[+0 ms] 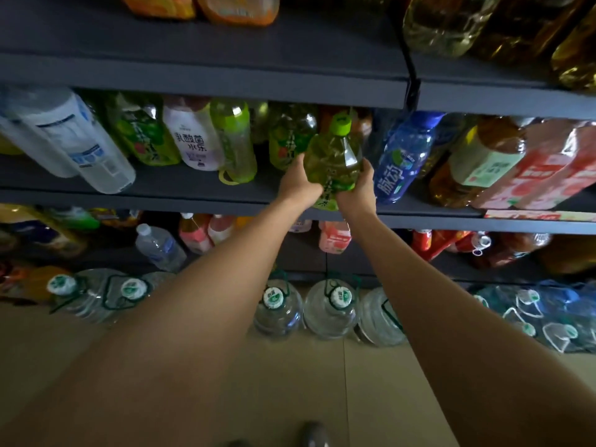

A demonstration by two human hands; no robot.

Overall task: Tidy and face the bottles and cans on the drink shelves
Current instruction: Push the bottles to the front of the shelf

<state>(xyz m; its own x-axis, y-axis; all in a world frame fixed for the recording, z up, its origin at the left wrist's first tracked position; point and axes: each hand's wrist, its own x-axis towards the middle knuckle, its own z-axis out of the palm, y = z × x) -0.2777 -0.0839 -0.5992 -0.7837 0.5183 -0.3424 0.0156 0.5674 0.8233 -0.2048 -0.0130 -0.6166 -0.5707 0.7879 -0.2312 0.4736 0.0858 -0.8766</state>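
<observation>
Gripping a clear plastic green tea bottle with lime screw cap, left hand and right hand each wrapped its sides at the dark metal shelf front, beside a blue ribbed bottle.

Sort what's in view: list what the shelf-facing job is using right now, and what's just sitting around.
In use: green tea bottle, left hand, right hand, middle shelf.

Just there: blue bottle, white milky bottle, water jugs on the floor.
</observation>
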